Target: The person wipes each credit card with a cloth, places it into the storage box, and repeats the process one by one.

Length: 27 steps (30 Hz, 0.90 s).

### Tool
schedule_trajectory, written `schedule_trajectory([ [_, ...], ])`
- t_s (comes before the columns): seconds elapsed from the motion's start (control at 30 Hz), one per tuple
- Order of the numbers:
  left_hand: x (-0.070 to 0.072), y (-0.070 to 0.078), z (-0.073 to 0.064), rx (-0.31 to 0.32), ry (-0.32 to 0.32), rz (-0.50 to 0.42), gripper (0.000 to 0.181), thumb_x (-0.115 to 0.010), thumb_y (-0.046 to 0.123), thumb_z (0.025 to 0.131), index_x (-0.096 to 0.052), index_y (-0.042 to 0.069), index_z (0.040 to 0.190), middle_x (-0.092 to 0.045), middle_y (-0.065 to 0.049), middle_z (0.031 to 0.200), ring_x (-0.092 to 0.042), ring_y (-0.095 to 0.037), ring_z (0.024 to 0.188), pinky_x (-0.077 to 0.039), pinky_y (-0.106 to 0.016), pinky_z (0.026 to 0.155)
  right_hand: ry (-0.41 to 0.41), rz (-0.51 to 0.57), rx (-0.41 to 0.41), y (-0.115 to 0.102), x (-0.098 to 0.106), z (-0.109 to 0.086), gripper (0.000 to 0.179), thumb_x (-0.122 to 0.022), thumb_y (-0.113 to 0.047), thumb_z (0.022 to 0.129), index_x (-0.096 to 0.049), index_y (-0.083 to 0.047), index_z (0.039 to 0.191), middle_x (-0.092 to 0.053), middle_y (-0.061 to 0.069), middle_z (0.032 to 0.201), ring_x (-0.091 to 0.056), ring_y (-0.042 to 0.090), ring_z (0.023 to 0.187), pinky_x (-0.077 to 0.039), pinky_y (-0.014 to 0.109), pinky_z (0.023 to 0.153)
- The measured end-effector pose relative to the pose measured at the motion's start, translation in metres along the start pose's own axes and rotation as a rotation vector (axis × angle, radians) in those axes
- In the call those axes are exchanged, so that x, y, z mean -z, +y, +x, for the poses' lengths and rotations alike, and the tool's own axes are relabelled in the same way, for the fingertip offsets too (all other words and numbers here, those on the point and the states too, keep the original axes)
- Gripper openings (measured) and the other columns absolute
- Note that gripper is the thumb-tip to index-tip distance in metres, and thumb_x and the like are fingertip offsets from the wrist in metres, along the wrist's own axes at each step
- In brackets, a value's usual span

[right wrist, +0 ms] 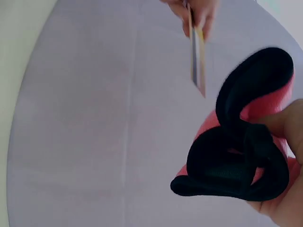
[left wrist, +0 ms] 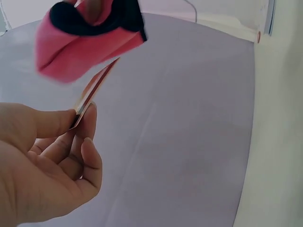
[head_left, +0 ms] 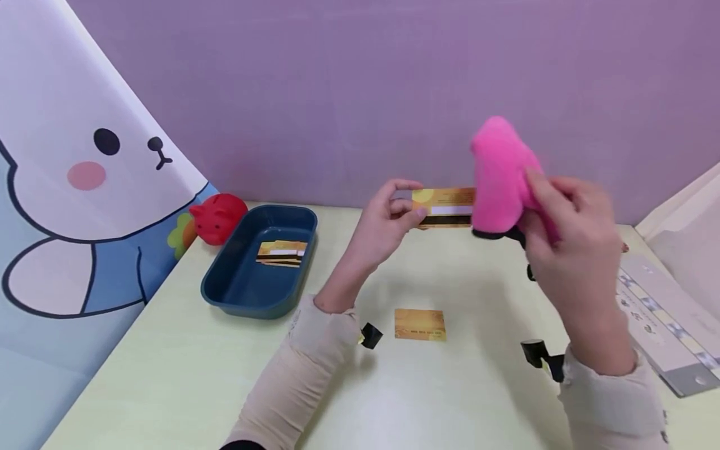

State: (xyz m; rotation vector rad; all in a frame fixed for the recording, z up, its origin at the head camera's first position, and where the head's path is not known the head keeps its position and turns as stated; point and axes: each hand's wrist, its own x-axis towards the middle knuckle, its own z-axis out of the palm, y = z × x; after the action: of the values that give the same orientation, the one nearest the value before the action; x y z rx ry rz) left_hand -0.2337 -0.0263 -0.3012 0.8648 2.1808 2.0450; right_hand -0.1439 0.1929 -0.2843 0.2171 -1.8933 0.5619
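Note:
My left hand (head_left: 385, 228) pinches a gold card (head_left: 441, 219) by its left end, thumb in front, the side with the black stripe towards me. My right hand (head_left: 582, 237) grips a bunched pink cloth (head_left: 497, 175) with a black underside or edging. In the head view the cloth covers the card's right end. The right wrist view shows the cloth (right wrist: 227, 172) folded, its dark side outward, a little apart from the card (right wrist: 196, 59). Another gold card (head_left: 419, 325) lies on the table below the hands.
At the left a dark blue tray (head_left: 225, 278) holds a small pile of gold cards (head_left: 281, 253). A red piggy bank (head_left: 218, 219) stands beside it. A flat white box (head_left: 658, 319) lies along the right side. Behind the table hangs a purple backdrop (head_left: 337, 100).

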Motion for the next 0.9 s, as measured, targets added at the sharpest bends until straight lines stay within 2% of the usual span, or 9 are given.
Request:
schedule_trajectory([
  [0.03,-0.002,-0.001,0.0,-0.004,0.0,0.003,0.034,-0.064,0.004,0.097,-0.056,0.01,0.13,-0.072,-0.019,0.094,-0.06,-0.021,0.08,-0.039,-0.026,0.066,-0.017,0.006,0.044,-0.003,-0.004,-0.002,0.029,-0.066,-0.009,0.092,-0.075,-0.015,0.119,-0.069,0.028,0.107,-0.059,0.047,0.099,-0.046,0.052,0.085],
  [0.1,-0.006,-0.002,-0.001,0.007,-0.002,-0.001,0.034,-0.061,0.0,0.097,-0.054,0.008,0.13,-0.072,-0.02,0.095,-0.065,-0.019,0.083,-0.046,-0.024,0.069,-0.062,0.023,0.133,-0.007,-0.011,-0.006,0.026,-0.067,-0.007,0.091,-0.076,-0.011,0.115,-0.068,0.03,0.106,-0.058,0.049,0.095,-0.045,0.056,0.081],
  [0.2,-0.011,-0.004,-0.004,0.063,0.024,0.009,0.04,-0.055,-0.007,0.095,-0.052,0.008,0.133,-0.072,-0.019,0.097,-0.064,-0.016,0.081,-0.047,-0.025,0.066,-0.154,0.018,0.243,-0.013,-0.024,-0.015,0.025,-0.067,-0.006,0.092,-0.076,-0.01,0.115,-0.066,0.03,0.107,-0.057,0.048,0.09,-0.046,0.055,0.077],
  [0.3,-0.014,-0.004,-0.004,0.12,0.063,0.016,0.047,-0.05,-0.012,0.091,-0.052,0.009,0.134,-0.071,-0.018,0.1,-0.058,-0.015,0.078,-0.044,-0.024,0.061,-0.25,-0.017,0.295,-0.015,-0.033,-0.022,0.029,-0.069,-0.006,0.091,-0.075,-0.012,0.119,-0.064,0.027,0.11,-0.056,0.044,0.087,-0.046,0.052,0.072],
  [0.43,-0.015,-0.003,0.0,0.136,0.056,-0.017,0.042,-0.051,-0.012,0.093,-0.052,0.006,0.131,-0.071,-0.02,0.103,-0.057,-0.015,0.077,-0.043,-0.024,0.063,-0.298,-0.043,0.265,-0.011,-0.037,-0.025,0.04,-0.073,-0.001,0.086,-0.073,-0.015,0.123,-0.062,0.024,0.114,-0.055,0.044,0.085,-0.044,0.052,0.069],
  [0.67,-0.013,0.001,0.006,0.088,-0.015,-0.036,0.032,-0.056,-0.004,0.097,-0.05,0.002,0.128,-0.071,-0.023,0.096,-0.065,-0.017,0.081,-0.054,-0.025,0.076,-0.335,-0.057,0.167,0.001,-0.03,-0.017,0.04,-0.072,0.001,0.086,-0.073,-0.014,0.123,-0.065,0.027,0.12,-0.057,0.048,0.092,-0.047,0.055,0.074],
  [0.83,-0.004,-0.002,0.004,0.105,-0.014,-0.025,0.033,-0.062,0.003,0.097,-0.054,0.009,0.128,-0.069,-0.014,0.089,-0.057,-0.017,0.076,-0.042,-0.025,0.067,-0.314,-0.058,0.132,0.01,-0.029,-0.018,0.038,-0.07,0.002,0.086,-0.074,-0.013,0.121,-0.066,0.028,0.114,-0.058,0.048,0.097,-0.048,0.058,0.078],
  [0.9,-0.001,-0.003,0.003,0.123,-0.006,-0.023,0.033,-0.063,0.004,0.097,-0.055,0.011,0.128,-0.066,-0.011,0.086,-0.051,-0.019,0.074,-0.038,-0.026,0.065,-0.309,-0.078,0.119,0.014,-0.027,-0.019,0.036,-0.069,0.001,0.087,-0.074,-0.013,0.12,-0.066,0.028,0.112,-0.058,0.048,0.096,-0.049,0.058,0.075],
])
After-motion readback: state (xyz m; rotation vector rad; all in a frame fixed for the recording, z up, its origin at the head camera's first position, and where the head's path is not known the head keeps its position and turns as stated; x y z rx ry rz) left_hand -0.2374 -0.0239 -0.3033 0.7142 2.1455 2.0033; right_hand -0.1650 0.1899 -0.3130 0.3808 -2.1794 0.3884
